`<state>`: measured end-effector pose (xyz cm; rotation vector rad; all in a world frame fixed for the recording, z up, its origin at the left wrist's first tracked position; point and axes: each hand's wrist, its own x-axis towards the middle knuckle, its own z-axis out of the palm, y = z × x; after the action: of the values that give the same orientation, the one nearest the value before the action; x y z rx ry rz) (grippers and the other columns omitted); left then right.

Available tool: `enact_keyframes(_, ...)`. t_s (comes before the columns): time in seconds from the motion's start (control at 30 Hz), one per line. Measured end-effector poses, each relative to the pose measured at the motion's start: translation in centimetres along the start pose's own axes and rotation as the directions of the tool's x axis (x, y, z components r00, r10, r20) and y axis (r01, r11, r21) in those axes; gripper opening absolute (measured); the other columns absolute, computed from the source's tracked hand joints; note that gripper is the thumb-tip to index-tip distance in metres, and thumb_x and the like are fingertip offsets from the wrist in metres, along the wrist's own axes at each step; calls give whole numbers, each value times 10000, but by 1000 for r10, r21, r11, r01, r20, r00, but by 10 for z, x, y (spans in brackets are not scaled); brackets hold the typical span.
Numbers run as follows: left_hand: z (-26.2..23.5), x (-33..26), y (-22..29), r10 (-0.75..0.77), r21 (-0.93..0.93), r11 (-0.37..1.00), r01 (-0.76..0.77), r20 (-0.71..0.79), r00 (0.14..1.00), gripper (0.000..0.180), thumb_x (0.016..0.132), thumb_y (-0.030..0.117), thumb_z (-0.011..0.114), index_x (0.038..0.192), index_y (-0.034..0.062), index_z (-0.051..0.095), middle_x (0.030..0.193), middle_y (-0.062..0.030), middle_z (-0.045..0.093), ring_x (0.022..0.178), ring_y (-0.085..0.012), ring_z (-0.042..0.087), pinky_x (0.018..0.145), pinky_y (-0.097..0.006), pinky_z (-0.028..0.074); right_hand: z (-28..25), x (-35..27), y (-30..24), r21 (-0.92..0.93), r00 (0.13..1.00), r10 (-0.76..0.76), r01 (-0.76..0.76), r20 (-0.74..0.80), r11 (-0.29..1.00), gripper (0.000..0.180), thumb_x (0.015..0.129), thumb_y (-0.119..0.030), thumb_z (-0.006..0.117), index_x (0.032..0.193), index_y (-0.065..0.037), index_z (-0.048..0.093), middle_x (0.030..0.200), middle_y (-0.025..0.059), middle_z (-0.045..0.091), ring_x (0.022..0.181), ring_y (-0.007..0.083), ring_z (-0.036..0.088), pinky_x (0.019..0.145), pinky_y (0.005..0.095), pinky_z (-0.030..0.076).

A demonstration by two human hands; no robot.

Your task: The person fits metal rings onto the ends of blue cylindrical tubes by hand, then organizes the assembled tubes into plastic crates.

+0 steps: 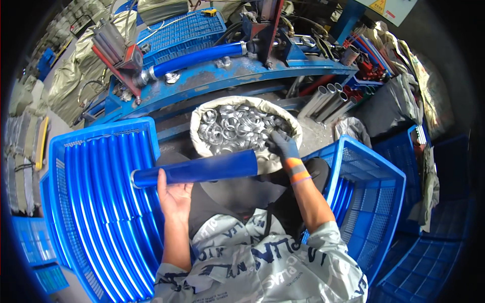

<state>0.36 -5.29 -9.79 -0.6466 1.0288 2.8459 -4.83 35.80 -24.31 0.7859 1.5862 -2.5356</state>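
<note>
A blue tube [212, 168] lies across my lap, tilted slightly up to the right, with a pale ring [133, 179] at its left end. Bare and palm up, my left hand [175, 196] grips it near that end, thumb over the front. My right hand [284, 147] wears a dark glove with an orange cuff and reaches to the right side of a white sack [196, 132] full of silver metal rings [233, 125]. Its fingers are bent at the rings, and what they pinch is hidden.
A blue crate [108, 127] of long blue tubes stands on my left; another blue crate [374, 166] with tubes is on my right. Ahead, a blue machine bench [202, 83] carries a clamped blue tube [199, 58]. Silver pipes [328, 101] lean beyond the sack.
</note>
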Motion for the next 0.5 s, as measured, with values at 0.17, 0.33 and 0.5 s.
enact_keyframes(0.17, 0, 12, -23, 60, 43, 997, -61, 14, 998, 568, 1120, 464, 764, 1486, 50, 634, 1478, -187, 725, 1403, -342, 703, 1212, -558, 579, 64, -103, -45, 392, 855, -313, 143, 414, 909, 703, 1082, -124, 759, 1719, -9, 487, 1624, 144, 651, 1406, 233, 688, 1150, 409, 587)
enact_keyframes(0.33, 3, 2, -6, 175, 88, 980, -181, 71, 982, 557, 1131, 447, 753, 1496, 45, 629, 1501, -188, 711, 1417, -337, 694, 1240, -559, 553, 80, -118, -52, 123, 826, -352, 333, 441, 935, 762, 1074, 5, 710, 1776, 12, 414, 1724, 115, 556, 1468, 167, 603, 1181, 332, 531)
enact_keyframes(0.5, -4, 3, 0, 235, 111, 963, -244, 95, 967, 487, 1142, 384, 749, 1485, 59, 633, 1442, -166, 731, 1374, -349, 717, 1178, -594, 587, 89, -128, -61, 17, 824, -331, 364, 460, 931, 705, 1076, 25, 700, 1742, 33, 468, 1694, 91, 575, 1487, 174, 589, 1243, 348, 488)
